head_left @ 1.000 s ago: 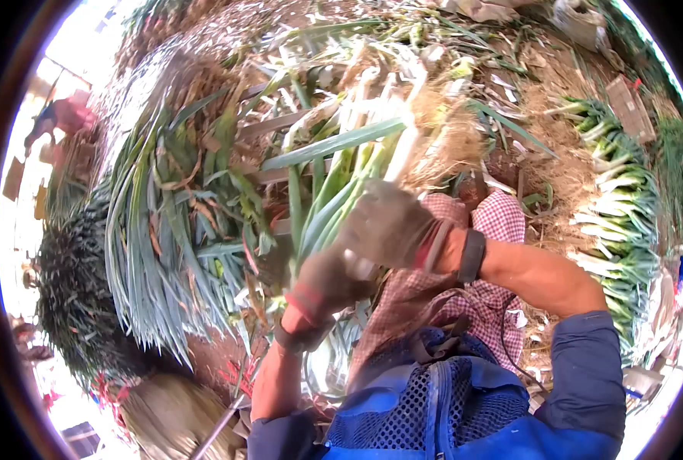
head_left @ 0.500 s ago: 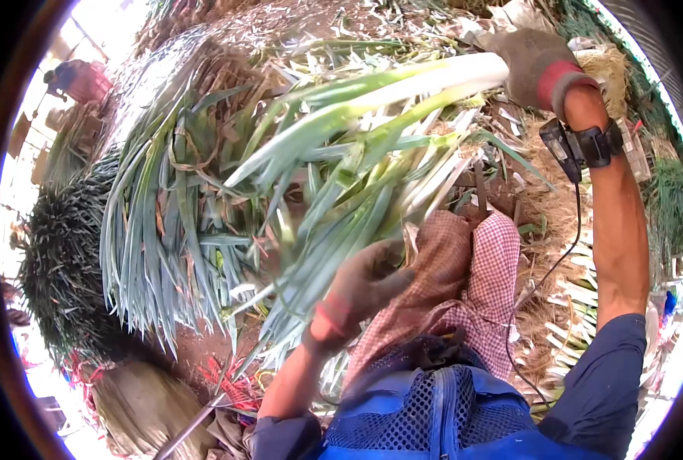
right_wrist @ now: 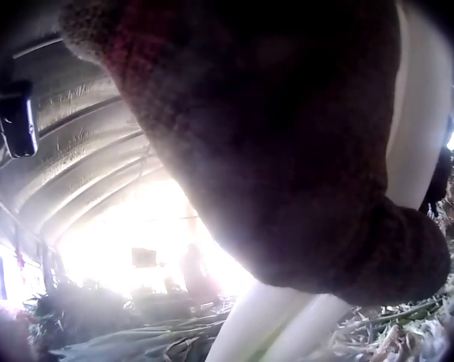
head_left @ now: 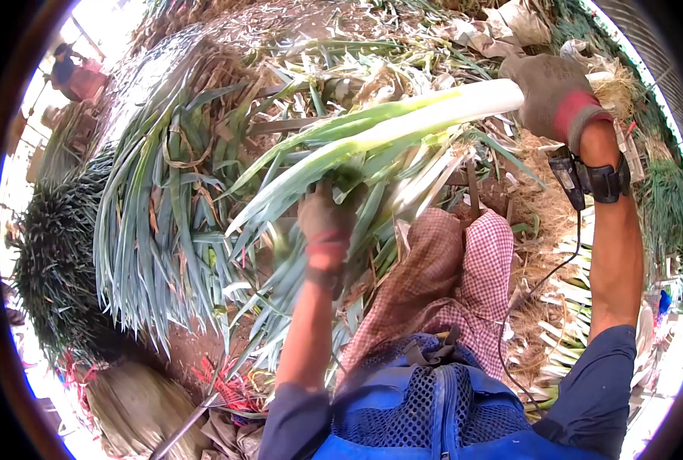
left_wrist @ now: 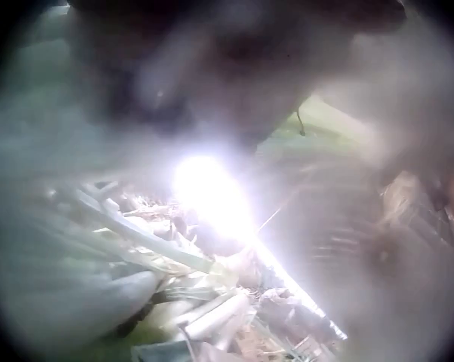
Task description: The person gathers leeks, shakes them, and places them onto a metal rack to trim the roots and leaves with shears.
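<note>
One hand, the right [head_left: 550, 98], stretches well forward, gripping leeks [head_left: 441, 112]

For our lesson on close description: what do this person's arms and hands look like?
The left hand and right hand wear brownish-grey gloves with reddish wrist bands. Dark blue sleeves cover the upper arms. A black strap circles the right wrist, carrying a small black device with a thin dark cable.

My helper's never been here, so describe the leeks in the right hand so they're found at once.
From the blue vest, follow the right arm up to the gloved right hand. The leeks stretch from it leftward, white shading to green. Unlike the stalks lying beneath, these are held up by that hand.
</note>
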Demonstrator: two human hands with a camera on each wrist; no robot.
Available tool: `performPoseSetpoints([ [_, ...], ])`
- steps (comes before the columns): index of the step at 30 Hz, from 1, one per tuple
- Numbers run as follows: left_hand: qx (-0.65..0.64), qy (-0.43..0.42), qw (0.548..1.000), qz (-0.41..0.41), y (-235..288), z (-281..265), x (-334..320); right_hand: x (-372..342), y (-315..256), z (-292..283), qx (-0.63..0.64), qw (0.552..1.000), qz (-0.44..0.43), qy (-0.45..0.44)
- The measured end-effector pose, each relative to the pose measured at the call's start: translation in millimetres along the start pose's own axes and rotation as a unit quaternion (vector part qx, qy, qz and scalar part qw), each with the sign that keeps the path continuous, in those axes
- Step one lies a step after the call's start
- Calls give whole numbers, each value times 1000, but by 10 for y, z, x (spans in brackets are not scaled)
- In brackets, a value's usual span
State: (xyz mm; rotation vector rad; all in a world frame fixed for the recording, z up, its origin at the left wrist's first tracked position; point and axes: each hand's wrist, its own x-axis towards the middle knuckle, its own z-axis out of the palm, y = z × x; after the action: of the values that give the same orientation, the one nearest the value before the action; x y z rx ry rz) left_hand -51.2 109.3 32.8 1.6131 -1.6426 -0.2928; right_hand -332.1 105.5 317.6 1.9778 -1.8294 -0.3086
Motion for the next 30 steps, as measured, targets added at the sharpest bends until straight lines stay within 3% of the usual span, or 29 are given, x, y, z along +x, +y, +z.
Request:
performPoseSetpoints([
  [1, 14, -74, 997, -9, -57, 31, 69, -17, -32, -7, -10, 1000, 2, -2],
  [6, 57, -113, 991, 41, -8, 4, 103, -84, 15, 94, 10, 1000, 2, 10],
  [7, -109, -178, 976, -56, 202, -160, 23, -88, 36, 146, 19, 1000, -2, 10],
  [8, -270, -237, 921, -153, 357, -228, -91, -87, 43, 205, 28, 1000, -6, 8],
  [9, -382, -233, 887, -116, 379, -75, -252, -79, 27, 254, 29, 1000, -5, 5],
  [10, -373, -228, 899, -21, 640, -193, -359, -59, -13, 290, 31, 999, -17, -11],
  [11, -370, -314, 873, 38, 832, -285, -473, -48, -70, 333, 33, 999, -29, -27],
  [13, -284, -412, 828, 253, 1287, -556, -561, -19, -215, 440, 40, 999, -23, -27],
  [15, -255, -502, 755, 336, 1223, -487, -777, -104, -234, 547, 26, 998, -47, 18],
  [17, -178, -585, 760, 219, 1164, -626, -707, -142, -291, 721, 56, 995, -80, 14],
  [19, -91, -534, 834, 105, 870, -640, -746, -160, -166, 1045, 94, 993, -66, -6],
  [20, -109, -519, 847, 29, 831, -652, -700, -472, -45, 734, 94, 995, -32, -2],
  [21, -12, -498, 863, 89, 476, -584, -670, -606, 40, 738, 79, 997, 12, -12],
  [22, -6, -503, 860, 85, 137, -516, -648, -739, 197, 781, 105, 994, 38, -1],
  [23, 4, -503, 861, 77, -206, -445, -625, -865, 395, 754, 111, 988, 75, -72],
  [25, -34, -509, 859, -33, -998, -297, -621, -1273, 828, 663, 133, 973, 144, -121],
  [27, 27, -566, 822, 67, -1901, -102, -388, -1674, 1263, 777, 160, 944, 258, -130],
  [29, 64, -581, 811, 25, -1748, -57, -375, -2245, 1666, 860, 167, 918, 354, -63],
  [30, 75, -585, 807, 7, -1659, -24, -391, -2536, 1953, 1185, 183, 912, 368, -6],
])
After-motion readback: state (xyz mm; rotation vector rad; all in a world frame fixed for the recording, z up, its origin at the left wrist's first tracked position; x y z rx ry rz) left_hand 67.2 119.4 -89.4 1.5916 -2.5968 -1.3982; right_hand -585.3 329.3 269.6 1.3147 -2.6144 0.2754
